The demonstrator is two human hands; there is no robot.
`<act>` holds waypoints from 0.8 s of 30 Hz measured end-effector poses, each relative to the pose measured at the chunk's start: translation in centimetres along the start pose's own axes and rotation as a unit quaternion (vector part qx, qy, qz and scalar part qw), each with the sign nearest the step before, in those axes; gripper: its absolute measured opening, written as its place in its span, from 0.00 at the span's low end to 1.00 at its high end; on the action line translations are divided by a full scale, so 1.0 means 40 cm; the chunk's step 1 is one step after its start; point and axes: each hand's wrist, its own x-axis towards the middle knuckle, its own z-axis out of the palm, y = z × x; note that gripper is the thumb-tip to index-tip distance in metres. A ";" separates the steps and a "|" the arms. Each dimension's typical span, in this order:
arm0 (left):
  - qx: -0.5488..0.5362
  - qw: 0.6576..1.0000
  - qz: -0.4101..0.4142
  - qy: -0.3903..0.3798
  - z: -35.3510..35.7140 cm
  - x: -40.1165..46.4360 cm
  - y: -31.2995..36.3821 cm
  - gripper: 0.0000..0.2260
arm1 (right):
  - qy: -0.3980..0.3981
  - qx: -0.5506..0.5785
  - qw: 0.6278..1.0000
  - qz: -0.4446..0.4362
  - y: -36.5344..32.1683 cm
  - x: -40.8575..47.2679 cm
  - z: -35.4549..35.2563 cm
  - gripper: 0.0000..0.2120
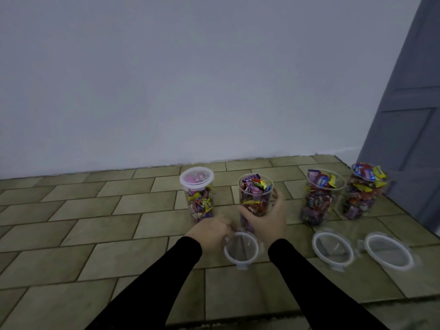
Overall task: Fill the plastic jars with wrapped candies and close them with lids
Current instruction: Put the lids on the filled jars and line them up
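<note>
On a tiled floor (100,225) below a pale wall, four clear jars brim with wrapped candies; the leftmost jar (198,198) is lidded, three stand uncapped. The right hand (266,221) wraps the second jar (255,198) while the left hand (210,231) pinches a lid (241,250) lying before it. Two more lids (332,249) rest before the right-hand jars (319,198).

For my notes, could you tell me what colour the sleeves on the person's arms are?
Black, on both sleeves, seen clearly in the head view.

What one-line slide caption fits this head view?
Right hand grips the second jar, left hand picks up its lid.
</note>
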 end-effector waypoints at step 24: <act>-0.095 0.975 -0.017 0.203 -0.023 -0.077 -0.026 0.11 | -0.151 0.060 0.987 -0.008 0.058 0.094 -0.001 0.43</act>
